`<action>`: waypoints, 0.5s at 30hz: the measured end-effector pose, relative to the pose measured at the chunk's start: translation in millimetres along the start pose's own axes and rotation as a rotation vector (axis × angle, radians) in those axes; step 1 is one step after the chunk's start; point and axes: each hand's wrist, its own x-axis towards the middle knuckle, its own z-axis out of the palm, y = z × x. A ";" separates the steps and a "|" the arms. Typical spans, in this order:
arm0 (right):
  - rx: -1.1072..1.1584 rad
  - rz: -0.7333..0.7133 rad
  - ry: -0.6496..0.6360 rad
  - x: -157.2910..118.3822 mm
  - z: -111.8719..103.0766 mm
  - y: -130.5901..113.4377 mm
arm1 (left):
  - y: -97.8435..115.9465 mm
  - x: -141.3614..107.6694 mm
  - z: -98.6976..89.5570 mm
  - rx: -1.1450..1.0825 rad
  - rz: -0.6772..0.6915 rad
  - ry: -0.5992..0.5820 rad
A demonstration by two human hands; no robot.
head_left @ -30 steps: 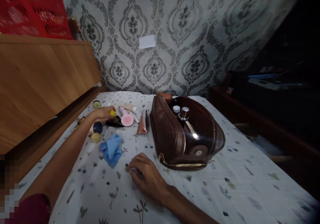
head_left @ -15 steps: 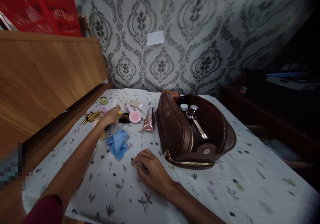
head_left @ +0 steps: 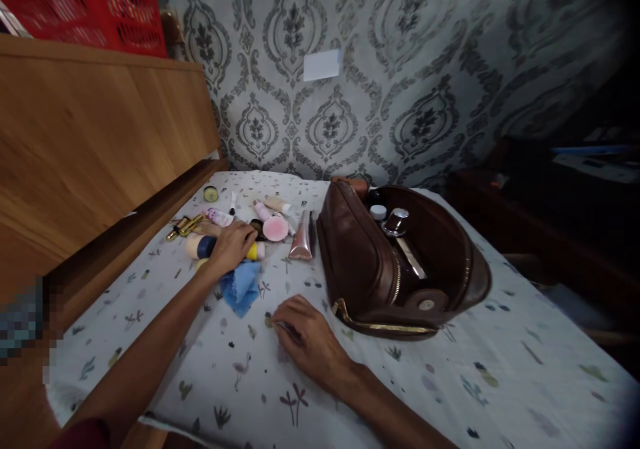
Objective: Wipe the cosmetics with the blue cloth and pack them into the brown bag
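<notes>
My left hand is over the cosmetics on the left, its fingers closed round a yellow tube with a pale end. By its wrist lies a navy and cream bottle; a crumpled blue cloth is just below. Near the fingertips is a pink round compact, with a rose-coloured tube to its right. My right hand rests curled on the tablecloth; whatever its fingers may hold is hidden. A brown leather bag stands unzipped to the right, with a silver-capped bottle inside.
Gold tubes, a purple-and-white tube and a small green-lidded jar lie farther left. A wooden cabinet borders the table's left side, with a red basket on top. Patterned wallpaper covers the wall behind.
My left hand has moved right and toward me with the yellow tube, uncovering the purple-and-white tube and the navy bottle. My right hand stays resting. The view has shifted slightly.
</notes>
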 end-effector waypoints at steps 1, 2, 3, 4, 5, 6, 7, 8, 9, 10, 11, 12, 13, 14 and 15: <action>-0.006 -0.006 0.003 0.1 0.0 0.2 | 5.5 -2.5 2.4 0.013 0.025 -0.010; -0.016 -0.008 0.005 0.2 -0.1 0.1 | 11.3 -4.9 4.2 0.035 0.050 -0.017; -0.026 -0.008 0.008 0.5 -0.5 -0.2 | 17.2 -7.2 5.7 0.063 0.072 -0.022; -0.033 -0.006 0.012 0.9 -1.1 -0.8 | 23.3 -9.7 6.7 0.095 0.094 -0.031; -0.037 -0.005 0.017 1.3 -1.9 -1.6 | 29.3 -12.2 7.4 0.124 0.113 -0.050; -0.037 -0.004 0.016 1.7 -2.7 -2.4 | 35.3 -14.8 7.8 0.144 0.127 -0.076; -0.036 -0.004 0.014 2.0 -3.6 -3.1 | 41.3 -17.5 8.0 0.149 0.143 -0.114; -0.037 -0.003 0.012 2.3 -4.5 -3.3 | 47.2 -20.3 8.1 0.142 0.155 -0.146; -0.041 -0.004 0.009 2.6 -5.2 -3.0 | 53.0 -23.0 8.0 0.132 0.168 -0.160; -0.052 -0.003 0.020 2.7 -5.7 -2.0 | 58.7 -25.5 7.9 0.122 0.198 -0.168; -0.063 0.000 0.034 2.8 -6.1 -0.2 | 64.2 -27.7 7.7 0.105 0.233 -0.186; -0.076 -0.003 0.064 2.8 -6.4 2.1 | 69.5 -29.7 7.4 0.083 0.276 -0.198; -0.095 0.006 0.092 2.5 -6.5 4.7 | 74.5 -31.4 7.0 0.048 0.316 -0.200; -0.117 0.017 0.123 2.0 -6.7 7.3 | 79.1 -33.1 6.5 -0.011 0.343 -0.206; -0.136 0.029 0.140 1.1 -7.0 9.7 | 83.3 -34.8 6.0 -0.081 0.365 -0.228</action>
